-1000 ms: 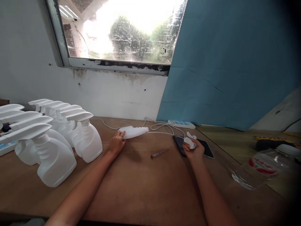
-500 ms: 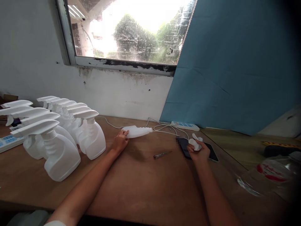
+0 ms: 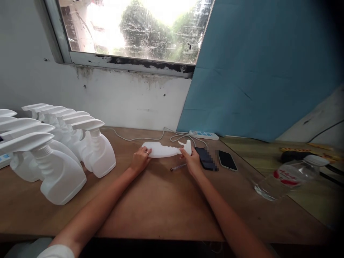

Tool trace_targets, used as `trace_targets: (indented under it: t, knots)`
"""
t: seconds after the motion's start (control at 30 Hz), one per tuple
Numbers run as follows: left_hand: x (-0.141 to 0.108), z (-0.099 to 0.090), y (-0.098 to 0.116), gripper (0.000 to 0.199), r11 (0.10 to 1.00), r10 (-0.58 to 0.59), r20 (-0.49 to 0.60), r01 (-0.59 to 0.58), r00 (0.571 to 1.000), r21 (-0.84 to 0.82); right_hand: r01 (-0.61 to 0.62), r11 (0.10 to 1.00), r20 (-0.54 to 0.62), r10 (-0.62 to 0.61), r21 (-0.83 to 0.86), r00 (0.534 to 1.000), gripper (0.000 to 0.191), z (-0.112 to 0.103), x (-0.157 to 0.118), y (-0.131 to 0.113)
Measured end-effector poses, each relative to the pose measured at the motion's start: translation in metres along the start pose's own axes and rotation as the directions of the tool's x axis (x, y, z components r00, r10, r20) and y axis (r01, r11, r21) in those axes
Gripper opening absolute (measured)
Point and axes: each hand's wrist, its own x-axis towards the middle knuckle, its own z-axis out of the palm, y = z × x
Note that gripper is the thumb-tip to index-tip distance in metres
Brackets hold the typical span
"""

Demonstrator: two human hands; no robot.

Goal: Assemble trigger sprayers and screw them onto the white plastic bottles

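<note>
A white plastic spray bottle (image 3: 162, 150) lies on its side just over the wooden table, its neck pointing right. My left hand (image 3: 141, 158) is closed around the bottle's base end. In my right hand (image 3: 192, 160) is a white trigger sprayer head (image 3: 187, 146), held against the bottle's neck. My fingers cover the joint, so I cannot tell whether the two are engaged. Under the bottle's neck, close to my right hand, lies a thin screwdriver-like tool (image 3: 177, 167), partly hidden by that hand.
Several white spray bottles with heads (image 3: 63, 175) stand in rows at left. Two phones, a dark one (image 3: 205, 158) and another (image 3: 227, 160), lie right of my right hand. Behind are a power strip (image 3: 204, 135) and cables. A clear water bottle (image 3: 285, 181) stands far right.
My right hand has moved left from above the phones, bringing the sprayer head to the bottle's neck. My left hand still holds the bottle. The view has shifted slightly.
</note>
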Motion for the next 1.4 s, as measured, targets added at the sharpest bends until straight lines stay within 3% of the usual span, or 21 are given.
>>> trace_targets:
  t: [0.13,0.23,0.33,0.4,0.53,0.6,0.67,0.73,0.8,0.9,1.03,1.2,1.3,1.4]
  knots:
    - [-0.002,-0.004,0.015,0.037,1.000,-0.013,-0.041,0.014,0.999,0.015,0.128,0.992,-0.131,-0.127,0.002,0.983,0.028,0.021,0.015,-0.025]
    - [-0.006,-0.004,0.031,0.037,1.000,0.018,-0.041,-0.018,0.999,-0.002,0.136,0.980,-0.162,-0.112,0.144,0.980,0.032,0.054,0.024,-0.044]
    - [-0.013,-0.003,0.043,0.046,0.996,0.063,-0.038,-0.065,0.997,-0.064,0.087,0.964,-0.009,-0.088,0.253,0.996,0.026,0.090,0.025,-0.055]
    - [-0.018,-0.006,0.045,0.046,0.989,0.079,-0.057,-0.085,0.995,-0.123,0.063,0.960,0.168,-0.112,0.274,0.979,0.023,0.107,0.023,-0.059]
    - [-0.013,-0.031,0.034,0.031,0.937,-0.010,-0.182,-0.054,0.983,-0.345,-0.015,0.956,0.435,-0.119,0.292,0.893,0.022,0.118,0.021,-0.065]
    - [0.001,-0.053,0.028,0.024,0.857,-0.120,-0.328,-0.069,0.937,-0.511,-0.057,0.955,0.520,-0.107,0.290,0.847,0.020,0.117,0.023,-0.065]
    - [0.021,-0.078,0.026,0.030,0.742,-0.182,-0.461,-0.186,0.868,-0.644,-0.116,0.952,0.625,-0.092,0.285,0.775,0.020,0.117,0.026,-0.064]
    - [0.043,-0.101,0.027,0.046,0.621,-0.154,-0.506,-0.315,0.849,-0.718,-0.163,0.947,0.697,-0.082,0.277,0.712,0.023,0.119,0.029,-0.062]
    - [0.060,-0.118,0.030,0.047,0.522,-0.109,-0.432,-0.318,0.895,-0.792,-0.190,0.943,0.737,-0.079,0.274,0.671,0.027,0.124,0.030,-0.060]
    - [0.073,-0.128,0.034,0.038,0.412,-0.123,-0.220,-0.151,0.968,-0.898,-0.206,0.937,0.771,-0.093,0.281,0.630,0.032,0.130,0.027,-0.059]
    - [0.070,-0.125,0.032,0.040,0.259,-0.182,-0.072,-0.023,0.981,-0.966,-0.252,0.915,0.800,-0.113,0.315,0.589,0.042,0.132,0.021,-0.060]
    - [0.066,-0.124,0.025,0.036,0.208,-0.169,-0.136,-0.100,0.976,-0.973,-0.419,0.822,0.837,-0.121,0.386,0.533,0.035,0.131,0.015,-0.061]
    - [0.069,-0.121,0.020,0.033,0.214,-0.166,-0.209,-0.172,0.964,-0.962,-0.423,0.814,0.833,-0.128,0.398,0.538,0.030,0.133,0.014,-0.060]
    - [0.072,-0.118,0.017,0.031,0.194,-0.141,-0.213,-0.183,0.967,-0.964,-0.371,0.834,0.815,-0.151,0.409,0.559,0.027,0.135,0.013,-0.058]
